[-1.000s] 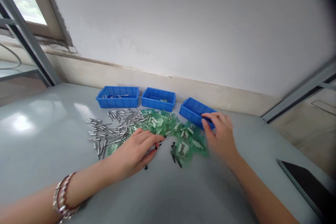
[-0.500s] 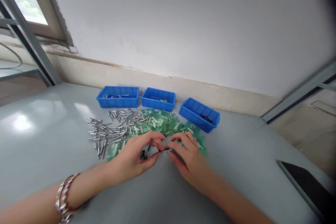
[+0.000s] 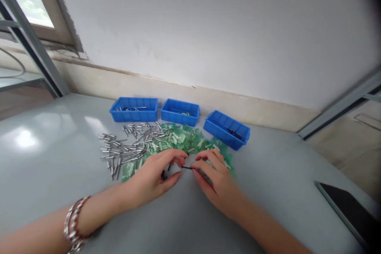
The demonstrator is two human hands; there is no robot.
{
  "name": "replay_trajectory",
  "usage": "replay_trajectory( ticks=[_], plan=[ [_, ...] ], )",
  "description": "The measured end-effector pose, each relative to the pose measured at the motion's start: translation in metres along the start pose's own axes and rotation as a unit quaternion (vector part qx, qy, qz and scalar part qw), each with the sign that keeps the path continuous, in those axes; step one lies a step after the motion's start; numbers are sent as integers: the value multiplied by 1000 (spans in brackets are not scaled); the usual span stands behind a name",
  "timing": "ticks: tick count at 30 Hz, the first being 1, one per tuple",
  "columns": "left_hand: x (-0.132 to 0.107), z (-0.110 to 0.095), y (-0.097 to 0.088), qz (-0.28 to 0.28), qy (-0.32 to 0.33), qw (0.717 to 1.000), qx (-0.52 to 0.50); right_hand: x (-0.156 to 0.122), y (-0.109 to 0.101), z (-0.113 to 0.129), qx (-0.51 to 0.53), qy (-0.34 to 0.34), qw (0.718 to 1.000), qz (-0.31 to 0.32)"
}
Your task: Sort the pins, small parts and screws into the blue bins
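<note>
A thin black rod-like piece (image 3: 187, 168), perhaps a screw, lies level between my hands. My right hand (image 3: 218, 174) is closed, pinching its right end between thumb and fingertips. My left hand (image 3: 153, 174) curves around the other end, with thumb and fingers apart. Other small black pieces (image 3: 164, 175) show under the left hand, partly hidden by it. Beyond both hands spreads a pile of small green plastic packets (image 3: 178, 137) with pale pieces among them. To its left lie many loose silver metal pins (image 3: 119, 151) with thicker ends, like blind rivets.
Three blue bins stand along the wall: a left bin (image 3: 133, 116) with metal pins, a middle bin (image 3: 178, 118) with pale pieces, and a right bin (image 3: 222, 131) with black pieces. A dark flat tablet-like object (image 3: 345, 210) lies right on the grey table (image 3: 53, 166).
The left thumb and fingers have parted from the black piece, and more of it shows. My right hand now has it by the right end. The bins and piles are unchanged.
</note>
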State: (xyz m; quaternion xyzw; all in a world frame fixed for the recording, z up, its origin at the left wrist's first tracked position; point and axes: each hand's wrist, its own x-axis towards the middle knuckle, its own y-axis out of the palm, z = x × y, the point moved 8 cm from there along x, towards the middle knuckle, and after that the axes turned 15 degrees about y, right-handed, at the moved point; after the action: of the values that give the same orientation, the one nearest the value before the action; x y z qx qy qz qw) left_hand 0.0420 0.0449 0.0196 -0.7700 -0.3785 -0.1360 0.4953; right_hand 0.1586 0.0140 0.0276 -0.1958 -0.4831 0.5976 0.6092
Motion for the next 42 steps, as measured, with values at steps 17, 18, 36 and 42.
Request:
replay_trajectory(
  ticks=[17, 18, 36, 42],
  plan=[
    [1, -4, -1, -13, 15, 1000, -1, -2, 10, -2, -24, 1, 999, 25],
    [1, -4, -2, -14, 13, 1000, 1, -2, 10, -2, -24, 2, 999, 25],
    [1, -7, -2, -10, 33, 999, 31, -1, 14, -5, -39, 10, 999, 30],
    [1, -6, -2, -2, 29, 999, 42, -1, 10, -3, -31, 5, 999, 20]
  ],
)
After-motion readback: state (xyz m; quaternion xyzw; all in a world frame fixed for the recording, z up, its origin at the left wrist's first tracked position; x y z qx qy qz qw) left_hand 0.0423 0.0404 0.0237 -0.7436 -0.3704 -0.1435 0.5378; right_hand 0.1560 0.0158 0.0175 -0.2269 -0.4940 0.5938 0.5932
